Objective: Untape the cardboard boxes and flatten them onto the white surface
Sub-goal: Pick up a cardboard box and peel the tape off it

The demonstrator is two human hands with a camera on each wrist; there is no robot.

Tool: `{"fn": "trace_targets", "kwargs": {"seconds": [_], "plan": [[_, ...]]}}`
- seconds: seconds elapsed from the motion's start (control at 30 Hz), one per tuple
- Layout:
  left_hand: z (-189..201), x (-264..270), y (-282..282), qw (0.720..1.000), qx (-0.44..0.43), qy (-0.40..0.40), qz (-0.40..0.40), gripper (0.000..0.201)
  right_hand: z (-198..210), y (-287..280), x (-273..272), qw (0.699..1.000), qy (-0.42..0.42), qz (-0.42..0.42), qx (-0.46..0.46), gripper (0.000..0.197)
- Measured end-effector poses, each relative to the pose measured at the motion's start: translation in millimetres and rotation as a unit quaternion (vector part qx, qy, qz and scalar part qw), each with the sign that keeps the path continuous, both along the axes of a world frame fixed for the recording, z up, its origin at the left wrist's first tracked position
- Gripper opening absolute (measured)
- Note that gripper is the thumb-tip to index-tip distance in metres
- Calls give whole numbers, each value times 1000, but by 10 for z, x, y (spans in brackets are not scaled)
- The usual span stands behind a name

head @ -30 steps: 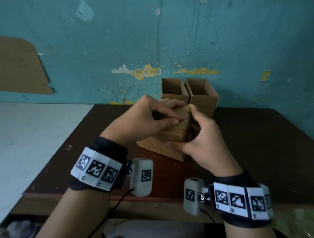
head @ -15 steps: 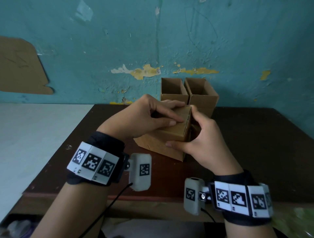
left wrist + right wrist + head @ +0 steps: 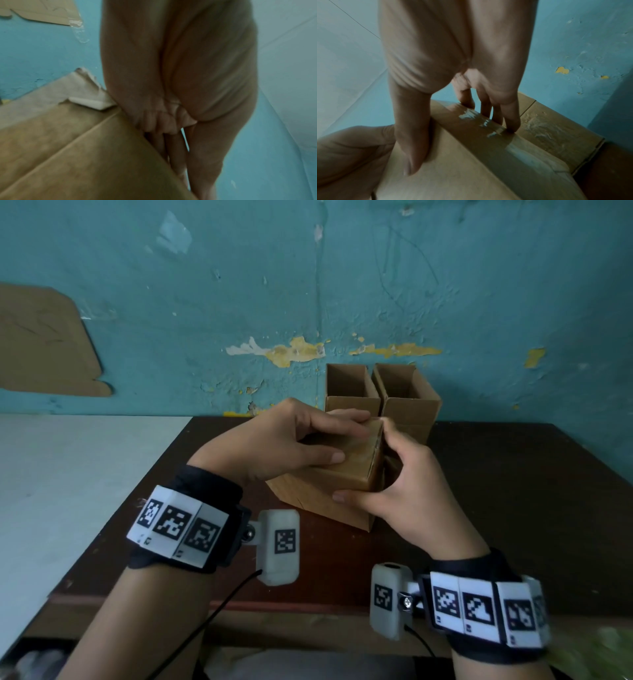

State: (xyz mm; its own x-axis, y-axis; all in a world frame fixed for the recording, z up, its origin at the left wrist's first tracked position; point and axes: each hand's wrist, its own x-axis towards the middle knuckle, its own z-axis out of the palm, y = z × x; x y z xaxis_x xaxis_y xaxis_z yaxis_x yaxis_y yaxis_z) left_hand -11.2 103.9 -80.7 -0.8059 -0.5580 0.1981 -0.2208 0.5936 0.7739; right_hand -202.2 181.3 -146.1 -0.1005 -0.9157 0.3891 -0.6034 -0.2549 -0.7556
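A closed cardboard box [image 3: 329,491] stands on the dark brown table [image 3: 513,508], with clear tape [image 3: 489,121] running along its top edge. My left hand [image 3: 284,446] lies over the box top, fingers curled on its far side and thumb pressed flat on the lid. My right hand [image 3: 397,484] grips the box's right corner, thumb on the front face and fingertips [image 3: 513,125] on the taped edge. In the left wrist view the box [image 3: 85,155] fills the lower left under the curled fingers [image 3: 164,121].
Two open-topped cardboard boxes [image 3: 383,395] stand side by side right behind, against the teal wall. The white surface [image 3: 68,491] adjoins the table on the left. A cardboard sheet [image 3: 44,344] is stuck on the wall at the left.
Both hands stay on the box. The left hand has shifted slightly, its thumb sliding a little along the lid; the box has barely moved.
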Motion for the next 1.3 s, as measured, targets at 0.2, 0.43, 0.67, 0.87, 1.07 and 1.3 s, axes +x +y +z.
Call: {"fn": "trace_targets", "kwargs": {"seconds": [0.2, 0.43, 0.67, 0.87, 1.07, 1.3], "plan": [[-16, -18, -3, 1000, -5, -5, -1, 42, 6, 29, -12, 1000, -7, 7, -2, 111], [-40, -36, 10, 1000, -25, 5, -6, 36, -7, 5, -32, 1000, -17, 13, 4, 111], [-96, -64, -12, 997, -78, 15, -26, 34, 0, 4, -34, 999, -27, 17, 2, 107], [-122, -73, -30, 995, -94, 19, -18, 33, -14, -8, -35, 1000, -21, 12, 12, 111], [-110, -70, -27, 996, -83, 17, -20, 35, 6, 13, -18, 999, -32, 18, 11, 101], [-146, -67, -28, 994, -100, 34, -14, 33, 4, -7, -20, 999, -35, 26, 10, 107]]}}
